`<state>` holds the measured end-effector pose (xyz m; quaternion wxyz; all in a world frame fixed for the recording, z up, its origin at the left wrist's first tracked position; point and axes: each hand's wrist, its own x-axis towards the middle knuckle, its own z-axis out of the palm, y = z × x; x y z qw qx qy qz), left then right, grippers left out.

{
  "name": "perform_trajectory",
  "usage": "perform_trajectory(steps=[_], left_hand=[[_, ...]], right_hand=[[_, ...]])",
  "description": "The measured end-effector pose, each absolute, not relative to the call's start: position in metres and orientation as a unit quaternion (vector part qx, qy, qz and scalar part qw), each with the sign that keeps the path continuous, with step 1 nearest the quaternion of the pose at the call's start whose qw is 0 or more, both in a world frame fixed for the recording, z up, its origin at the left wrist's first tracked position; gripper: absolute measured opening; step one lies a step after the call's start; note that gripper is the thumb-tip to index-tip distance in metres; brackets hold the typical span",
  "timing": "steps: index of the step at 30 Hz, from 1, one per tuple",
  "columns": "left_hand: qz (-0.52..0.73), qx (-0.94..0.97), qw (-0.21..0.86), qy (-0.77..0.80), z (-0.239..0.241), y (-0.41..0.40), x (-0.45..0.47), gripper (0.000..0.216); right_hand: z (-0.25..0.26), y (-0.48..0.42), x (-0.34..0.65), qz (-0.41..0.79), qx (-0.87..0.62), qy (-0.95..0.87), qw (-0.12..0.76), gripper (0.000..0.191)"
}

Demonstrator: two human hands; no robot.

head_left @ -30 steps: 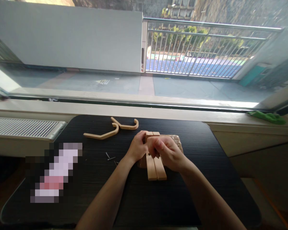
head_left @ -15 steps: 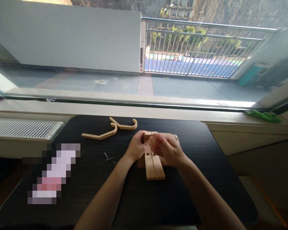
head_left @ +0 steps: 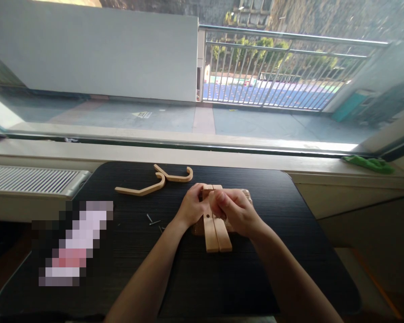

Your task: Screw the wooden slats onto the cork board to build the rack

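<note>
Two pale wooden slats [head_left: 212, 242] lie side by side across a brown block or bundle [head_left: 235, 228] on the dark table. A dark round hole shows in the left slat. My left hand [head_left: 192, 207] is closed around the far left part of the slats, steadying them from the side. Over the right slat, my right hand [head_left: 239, 211] is curled in a fist with the thumb on top. Whatever it grips is hidden by the fingers. Several screws [head_left: 152, 222] lie loose to the left of my left hand.
Two bent wooden hooks [head_left: 141, 193] lie touching near the table's far left. A pixelated patch [head_left: 79, 244] covers something at the left side. Beyond the black table [head_left: 316, 269] are a windowsill with a green cloth [head_left: 370, 163] and a white radiator [head_left: 33, 181].
My right fist has turned slightly and dropped a little over the slats. My left hand and the wooden pieces stay nearly where they were.
</note>
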<state>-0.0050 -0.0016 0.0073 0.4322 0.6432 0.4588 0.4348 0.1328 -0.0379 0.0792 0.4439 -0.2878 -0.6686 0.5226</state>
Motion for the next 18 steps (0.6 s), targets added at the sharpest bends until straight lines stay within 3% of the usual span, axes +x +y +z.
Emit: perform_trajectory(steps=[6, 18], left_hand=[[0.446, 0.635, 0.439, 0.452, 0.006, -0.002, -0.004, 0.010], [0.435, 0.627, 0.465, 0.448, -0.006, 0.002, -0.003, 0.010]], right_hand=[[0.082, -0.037, 0.134, 0.537, -0.296, -0.659, 0.435, 0.051], [0.075, -0.034, 0.147, 0.651, -0.275, -0.546, 0.451, 0.014]])
